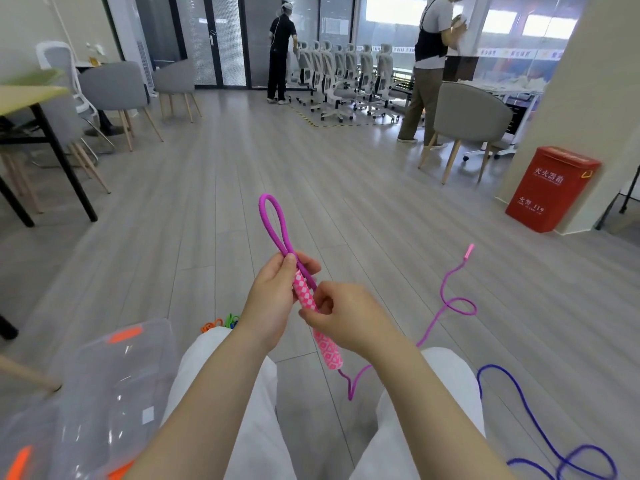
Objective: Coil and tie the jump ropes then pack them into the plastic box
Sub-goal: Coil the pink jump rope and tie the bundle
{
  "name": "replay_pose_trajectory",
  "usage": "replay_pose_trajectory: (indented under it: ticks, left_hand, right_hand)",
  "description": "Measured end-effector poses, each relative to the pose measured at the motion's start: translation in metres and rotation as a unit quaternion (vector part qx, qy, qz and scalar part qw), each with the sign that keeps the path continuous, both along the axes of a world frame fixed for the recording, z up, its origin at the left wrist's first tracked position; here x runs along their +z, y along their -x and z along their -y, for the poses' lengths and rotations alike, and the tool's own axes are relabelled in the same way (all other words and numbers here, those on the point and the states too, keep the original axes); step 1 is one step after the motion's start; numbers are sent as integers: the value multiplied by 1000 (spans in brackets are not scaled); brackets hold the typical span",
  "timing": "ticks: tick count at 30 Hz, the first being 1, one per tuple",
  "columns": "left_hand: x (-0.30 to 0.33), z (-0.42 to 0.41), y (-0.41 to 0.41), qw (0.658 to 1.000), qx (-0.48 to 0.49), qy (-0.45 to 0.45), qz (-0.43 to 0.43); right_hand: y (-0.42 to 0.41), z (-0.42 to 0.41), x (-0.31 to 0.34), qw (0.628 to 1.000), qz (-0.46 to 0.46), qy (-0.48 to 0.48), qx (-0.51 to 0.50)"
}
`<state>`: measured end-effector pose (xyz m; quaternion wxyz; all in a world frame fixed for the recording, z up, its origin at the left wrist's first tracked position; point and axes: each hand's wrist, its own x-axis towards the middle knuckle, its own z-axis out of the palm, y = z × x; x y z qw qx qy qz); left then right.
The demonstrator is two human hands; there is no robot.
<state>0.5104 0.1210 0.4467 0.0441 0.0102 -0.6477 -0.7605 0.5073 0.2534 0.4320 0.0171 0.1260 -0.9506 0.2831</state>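
While curled, both hands (277,292) on handle (306,294)

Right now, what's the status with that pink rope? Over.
Left hand grips pink handle and loop. Right hand pinches handle. Rope tail on floor. Plastic box at left. Nothing blocking.

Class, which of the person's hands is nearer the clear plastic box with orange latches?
Left. The left hand is nearer the clear plastic box at lower left; the right hand sits farther right.
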Motion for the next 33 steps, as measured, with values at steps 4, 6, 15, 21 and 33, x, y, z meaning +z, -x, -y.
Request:
replay_pose_trajectory:
  ticks: [4,6,15,21,33]
  left_hand:
    - [1,5,3,998,2,-67,5]
    - [6,8,3,993,-19,-117,1]
    - [18,11,-1,983,-37,-179,-13]
    - [8,20,6,999,21,-29,-18]
    - [13,62,24,952,81,-291,-39]
  right_hand:
    - [-3,-12,1,991,78,107,26]
    - [0,-18,-5,981,104,166,0]
    - [14,-30,-38,990,131,49,-1]
    - [17,-47,-6,967,91,236,16]
    - [25,-107,22,973,129,190,-7]
